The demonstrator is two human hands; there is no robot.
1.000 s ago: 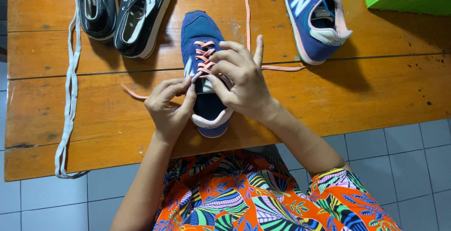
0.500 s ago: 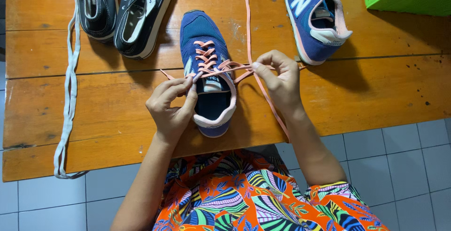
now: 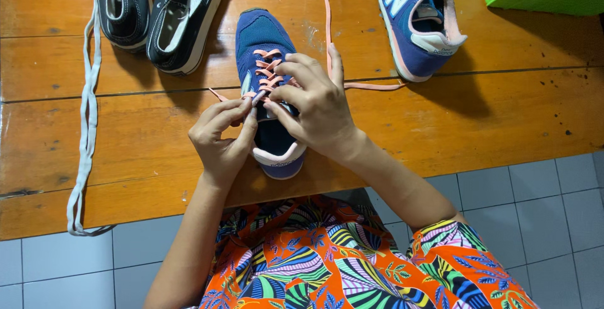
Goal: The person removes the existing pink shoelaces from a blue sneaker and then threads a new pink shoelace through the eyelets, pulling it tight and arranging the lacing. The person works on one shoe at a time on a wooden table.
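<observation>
I'm mid-lacing the blue sneaker [image 3: 267, 64]: left hand [image 3: 220, 134] pinches the pink lace [image 3: 269, 70] tip, right hand [image 3: 314, 104] pinches lace at the eyelets. Next, I judge, feeding the tip toward 12 o'clock needs a steady aim.

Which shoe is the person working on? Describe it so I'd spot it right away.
Start at the orange wooden table and look to its near edge, straight ahead of the person. The blue sneaker stands there, toe pointing away, with the left hand and right hand on its pink lace. Unlike the other blue sneaker farther right, it is already partly laced.
</observation>
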